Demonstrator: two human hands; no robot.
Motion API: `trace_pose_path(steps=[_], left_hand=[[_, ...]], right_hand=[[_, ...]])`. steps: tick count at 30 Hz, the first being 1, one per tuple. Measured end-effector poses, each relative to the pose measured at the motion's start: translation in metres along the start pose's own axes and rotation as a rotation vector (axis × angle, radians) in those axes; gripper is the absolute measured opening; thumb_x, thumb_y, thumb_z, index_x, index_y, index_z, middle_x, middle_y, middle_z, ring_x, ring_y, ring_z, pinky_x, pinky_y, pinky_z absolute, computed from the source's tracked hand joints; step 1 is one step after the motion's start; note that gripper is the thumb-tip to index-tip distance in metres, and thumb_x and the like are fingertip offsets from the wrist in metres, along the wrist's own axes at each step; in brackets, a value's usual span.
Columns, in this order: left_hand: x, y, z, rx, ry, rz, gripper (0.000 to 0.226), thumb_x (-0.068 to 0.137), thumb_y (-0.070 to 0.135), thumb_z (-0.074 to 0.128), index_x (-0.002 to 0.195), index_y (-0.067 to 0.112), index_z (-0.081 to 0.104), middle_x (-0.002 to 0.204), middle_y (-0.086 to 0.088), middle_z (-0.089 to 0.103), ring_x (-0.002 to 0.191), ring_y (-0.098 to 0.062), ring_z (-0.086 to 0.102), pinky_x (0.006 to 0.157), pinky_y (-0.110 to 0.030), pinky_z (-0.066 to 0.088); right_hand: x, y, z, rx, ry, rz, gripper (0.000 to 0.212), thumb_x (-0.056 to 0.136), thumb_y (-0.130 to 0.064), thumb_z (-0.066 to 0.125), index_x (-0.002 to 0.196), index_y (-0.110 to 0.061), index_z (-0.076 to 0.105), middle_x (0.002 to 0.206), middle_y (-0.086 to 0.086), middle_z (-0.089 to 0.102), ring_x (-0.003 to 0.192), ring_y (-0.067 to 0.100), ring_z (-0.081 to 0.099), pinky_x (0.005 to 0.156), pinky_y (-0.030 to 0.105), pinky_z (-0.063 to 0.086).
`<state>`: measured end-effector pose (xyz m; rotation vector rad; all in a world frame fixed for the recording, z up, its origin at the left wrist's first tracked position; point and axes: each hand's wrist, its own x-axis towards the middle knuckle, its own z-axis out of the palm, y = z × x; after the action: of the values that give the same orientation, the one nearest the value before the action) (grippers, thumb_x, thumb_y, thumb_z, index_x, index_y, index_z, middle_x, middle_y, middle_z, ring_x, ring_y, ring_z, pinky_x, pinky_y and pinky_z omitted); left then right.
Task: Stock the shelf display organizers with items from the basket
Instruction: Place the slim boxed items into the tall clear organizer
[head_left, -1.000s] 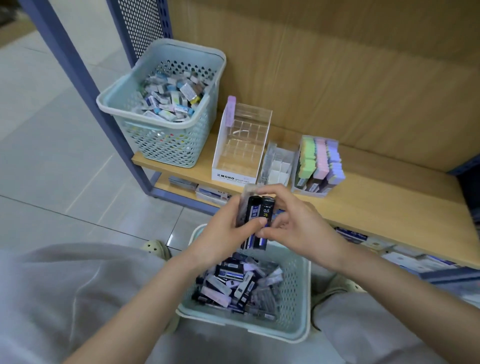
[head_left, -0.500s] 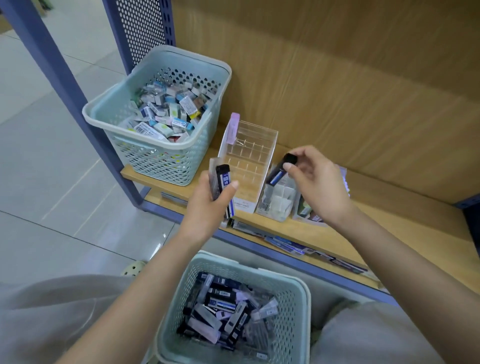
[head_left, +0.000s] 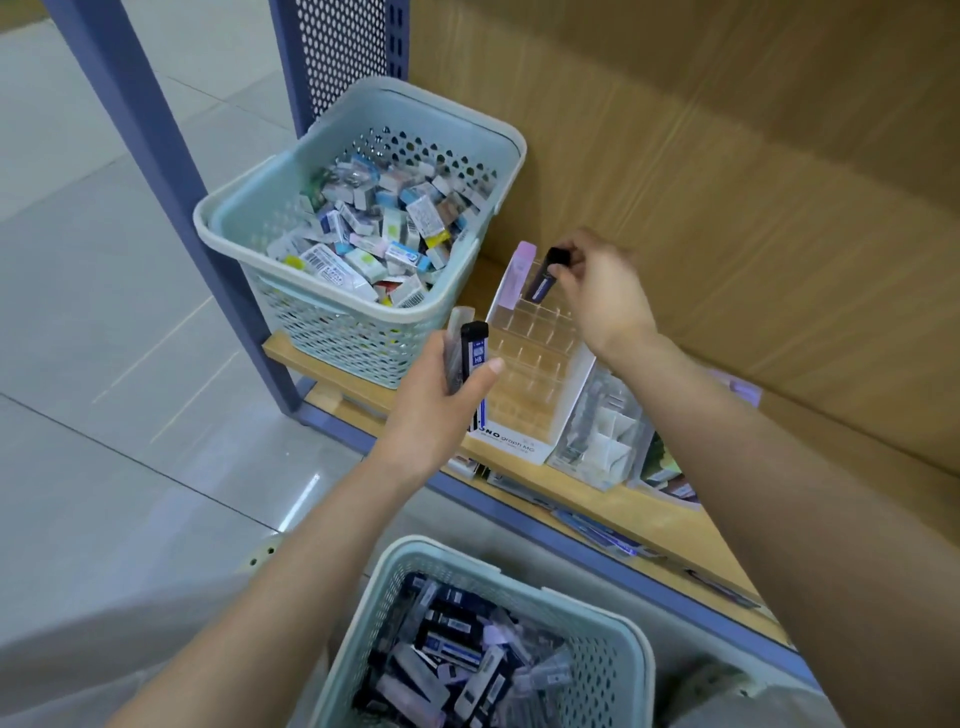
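Right hand: pinches lead case over organizer.
Left hand: grips spare cases.
Risk: tilted case misses cell.

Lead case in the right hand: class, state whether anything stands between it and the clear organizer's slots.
Nothing visible does. The right hand pinches the lead case, tilted, over the open back slots of the clear organizer; a pink case stands beside it, to its left.

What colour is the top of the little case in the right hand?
The cap is black, clearest in the head view.
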<state>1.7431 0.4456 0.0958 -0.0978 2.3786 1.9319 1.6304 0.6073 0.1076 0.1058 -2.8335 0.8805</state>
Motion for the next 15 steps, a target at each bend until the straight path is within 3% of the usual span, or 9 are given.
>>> trace_pose_path(steps=[4, 12, 15], left_hand=[[0.005, -0.002, -0.004, -0.034, -0.017, 0.003, 0.022, 0.092, 0.027, 0.056, 0.077, 0.025, 0.040, 0.064, 0.012, 0.036, 0.048, 0.012, 0.043, 0.050, -0.006, 0.035], [0.008, -0.008, -0.005, -0.054, -0.034, 0.007, 0.017, 0.091, 0.030, 0.056, 0.083, 0.024, 0.043, 0.069, 0.011, 0.040, 0.053, 0.014, 0.044, 0.051, -0.005, 0.036], [0.008, -0.006, -0.004, -0.060, -0.044, 0.004, 0.018, 0.091, 0.030, 0.057, 0.081, 0.025, 0.042, 0.070, 0.010, 0.039, 0.052, 0.013, 0.043, 0.051, -0.005, 0.036]], right_hand=[[0.008, -0.002, 0.009, -0.063, -0.044, -0.001, 0.020, 0.094, -0.005, 0.046, 0.106, -0.010, 0.061, 0.099, 0.012, 0.064, 0.088, 0.026, 0.061, 0.081, 0.040, 0.050], [0.022, 0.004, 0.014, -0.130, -0.123, 0.077, 0.022, 0.093, -0.007, 0.050, 0.111, -0.010, 0.062, 0.102, 0.014, 0.065, 0.092, 0.030, 0.061, 0.084, 0.038, 0.050], [0.019, 0.008, 0.015, -0.154, -0.061, 0.020, 0.021, 0.092, -0.008, 0.053, 0.112, -0.008, 0.062, 0.106, 0.013, 0.063, 0.094, 0.029, 0.061, 0.083, 0.038, 0.051]])
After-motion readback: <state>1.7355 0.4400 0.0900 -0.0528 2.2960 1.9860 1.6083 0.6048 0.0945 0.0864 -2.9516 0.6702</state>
